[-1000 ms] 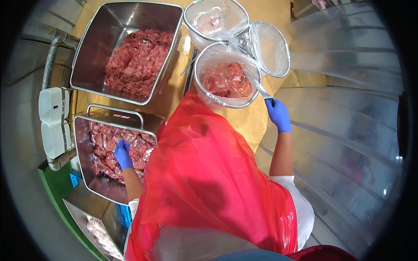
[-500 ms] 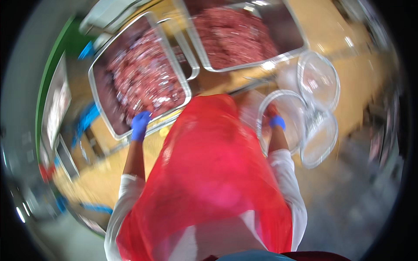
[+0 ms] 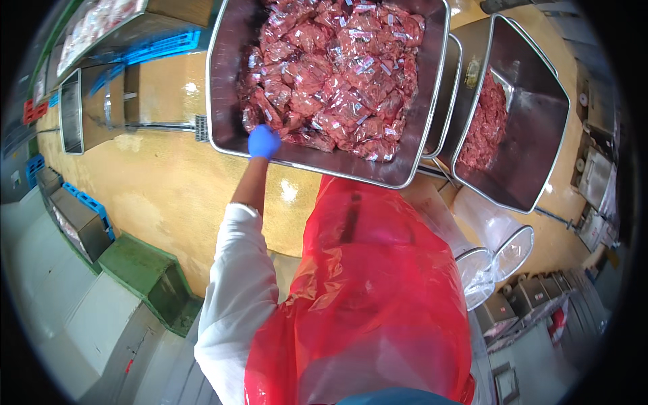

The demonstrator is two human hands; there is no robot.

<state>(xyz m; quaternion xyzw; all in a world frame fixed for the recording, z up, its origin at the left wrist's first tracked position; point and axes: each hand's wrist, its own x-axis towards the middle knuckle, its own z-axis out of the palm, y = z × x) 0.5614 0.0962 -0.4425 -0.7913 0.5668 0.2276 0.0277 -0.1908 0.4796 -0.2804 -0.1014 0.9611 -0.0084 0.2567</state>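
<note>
One left hand point(image 3: 264, 142), gloved in blue, is placed at the near left corner of a large steel bin point(image 3: 226, 101); its back is turned upward and its fingers are lowered at the edge of the wrapped meat point(image 3: 324, 74). Whether anything is pinched cannot be told, the fingertips being hidden. The right hand is out of view, and its state cannot be told. Steel bins with meat: two. The large steel bin, set before the person, is heaped with many clear-wrapped packs, too crowded to be counted, several marked with small pale labels; they are turned in various directions. Its visible span is widest from left to right, the near rim being sloped slightly down to the right; the far rim is cut off by the upper edge, so the long axis cannot be settled. One looped handle point(image 3: 449, 101) is mounted on its right side. The second bin point(image 3: 533, 128), to the right, is aligned lengthwise roughly top to bottom, leaned rightward at the top; its loose meat point(image 3: 484, 128) is gathered along the left wall. Lined hoops point(image 3: 514, 253): at least two, set side by side below the second bin. Red apron point(image 3: 378, 290): one. White sleeve point(image 3: 236, 297): one. Green stand point(image 3: 128, 260): one, at lower left.
</note>
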